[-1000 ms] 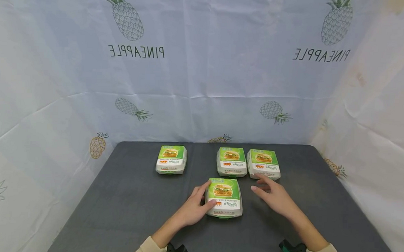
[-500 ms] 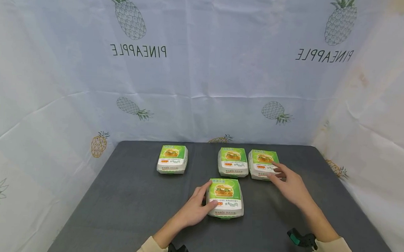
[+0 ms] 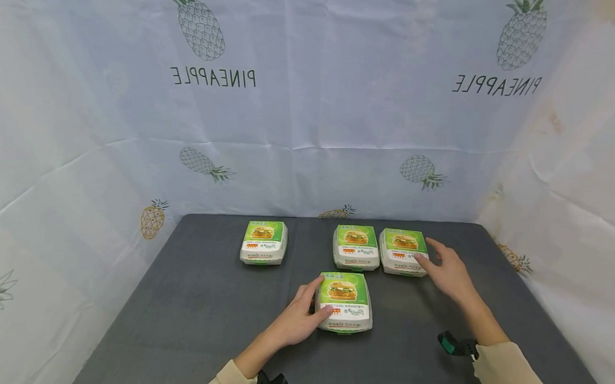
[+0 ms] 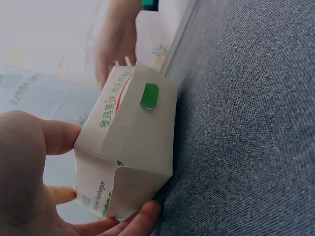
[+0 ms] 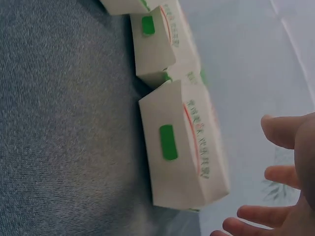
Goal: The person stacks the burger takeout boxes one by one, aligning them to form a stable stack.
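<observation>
In the head view my left hand (image 3: 298, 316) grips the left side of the front burger box (image 3: 345, 323), thumb over its upper near edge and fingers along its side. In the left wrist view, that white box (image 4: 142, 132) shows its green tab and sits between thumb and fingers. My right hand (image 3: 448, 273) hovers spread beside the rightmost back burger box (image 3: 403, 263), its thumb overlapping the box's near right corner in the head view. Fingers and thumb stand apart from that box (image 5: 172, 147) in the right wrist view.
Two more matching burger boxes stand along the back: a middle box (image 3: 356, 256) close beside the rightmost one, and a left box (image 3: 263, 250) set apart. All rest on a dark grey cloth-covered table (image 3: 206, 318). A pineapple-print curtain (image 3: 310, 118) encloses the back and sides.
My right hand has moved to the right, from the rightmost box's near edge to its right side, its fingers leaving the top. My left hand keeps its place on the front box.
</observation>
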Motion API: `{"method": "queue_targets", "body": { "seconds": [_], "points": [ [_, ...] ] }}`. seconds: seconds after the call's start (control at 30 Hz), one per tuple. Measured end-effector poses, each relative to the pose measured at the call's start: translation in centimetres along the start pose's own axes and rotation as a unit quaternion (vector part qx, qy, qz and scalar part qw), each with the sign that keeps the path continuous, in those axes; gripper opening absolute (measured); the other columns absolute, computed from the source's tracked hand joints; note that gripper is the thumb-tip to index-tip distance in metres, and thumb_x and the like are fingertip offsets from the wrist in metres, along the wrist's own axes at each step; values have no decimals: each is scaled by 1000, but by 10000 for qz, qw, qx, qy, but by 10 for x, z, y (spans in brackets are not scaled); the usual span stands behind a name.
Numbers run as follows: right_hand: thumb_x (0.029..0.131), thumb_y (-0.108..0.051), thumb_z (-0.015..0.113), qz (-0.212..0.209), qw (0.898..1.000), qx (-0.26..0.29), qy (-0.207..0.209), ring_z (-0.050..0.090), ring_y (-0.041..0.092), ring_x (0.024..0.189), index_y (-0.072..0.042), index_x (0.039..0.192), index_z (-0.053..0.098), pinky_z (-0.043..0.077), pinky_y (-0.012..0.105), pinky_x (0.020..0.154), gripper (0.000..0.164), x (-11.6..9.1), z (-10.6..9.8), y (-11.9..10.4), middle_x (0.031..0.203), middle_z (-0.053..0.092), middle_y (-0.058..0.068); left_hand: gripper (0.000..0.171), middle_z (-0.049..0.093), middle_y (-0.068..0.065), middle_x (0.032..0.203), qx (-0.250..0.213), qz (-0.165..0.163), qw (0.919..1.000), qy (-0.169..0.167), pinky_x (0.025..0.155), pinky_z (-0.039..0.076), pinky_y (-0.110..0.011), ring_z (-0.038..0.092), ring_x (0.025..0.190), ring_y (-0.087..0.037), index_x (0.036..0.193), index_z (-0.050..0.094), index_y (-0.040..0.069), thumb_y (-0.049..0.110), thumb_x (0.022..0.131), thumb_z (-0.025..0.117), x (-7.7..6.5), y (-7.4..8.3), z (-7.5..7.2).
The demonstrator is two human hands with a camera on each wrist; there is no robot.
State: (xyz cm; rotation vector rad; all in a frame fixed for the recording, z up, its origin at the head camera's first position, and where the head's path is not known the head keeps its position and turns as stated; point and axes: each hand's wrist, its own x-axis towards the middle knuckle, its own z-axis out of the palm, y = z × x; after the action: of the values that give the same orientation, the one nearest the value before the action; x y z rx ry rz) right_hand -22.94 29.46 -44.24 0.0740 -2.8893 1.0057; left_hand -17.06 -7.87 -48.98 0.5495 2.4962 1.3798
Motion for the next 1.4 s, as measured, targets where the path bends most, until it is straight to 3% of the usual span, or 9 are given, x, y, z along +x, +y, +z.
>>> {"method": "queue_targets", "body": {
  "seconds": [0.2,0.37,0.6,1.03,1.4],
  "points": [
    [104,-56,50,347,9975,475,-385,34,61,134,1,162,12,40,71,95,90,15,8,15,156,19,41,75,42,-12,139,56,-24,10000,17,95,45,-47,54,119,-25,163,24,18,50,103,56,0,2,0],
    [102,-56,53,472,9914,1059,-607,36,56,136,-1,163,3,42,65,96,96,24,16,24,152,26,39,74,42,-12,138,63,37,10000,3,96,46,-47,54,121,-26,163,24,17,50,103,55,0,1,0],
    [99,-60,57,764,9872,1221,-688,36,51,137,-3,163,1,41,62,98,102,27,24,30,153,28,36,74,42,-12,139,36,23,10000,-28,95,45,-47,53,119,-25,163,24,19,49,103,55,-1,1,1],
    [100,-56,57,799,9860,1378,-492,31,54,140,-4,163,3,37,64,103,98,22,29,29,154,26,39,74,42,-12,139,22,-8,10000,-7,94,45,-47,53,117,-24,163,24,20,50,103,56,-1,1,1],
    [100,-57,56,737,9869,1414,-243,33,54,138,-5,164,4,39,63,102,98,11,16,16,153,27,39,75,43,-12,139,138,-1,9999,36,96,45,-49,52,117,-25,163,25,19,51,103,55,0,1,1]
  ]
}}
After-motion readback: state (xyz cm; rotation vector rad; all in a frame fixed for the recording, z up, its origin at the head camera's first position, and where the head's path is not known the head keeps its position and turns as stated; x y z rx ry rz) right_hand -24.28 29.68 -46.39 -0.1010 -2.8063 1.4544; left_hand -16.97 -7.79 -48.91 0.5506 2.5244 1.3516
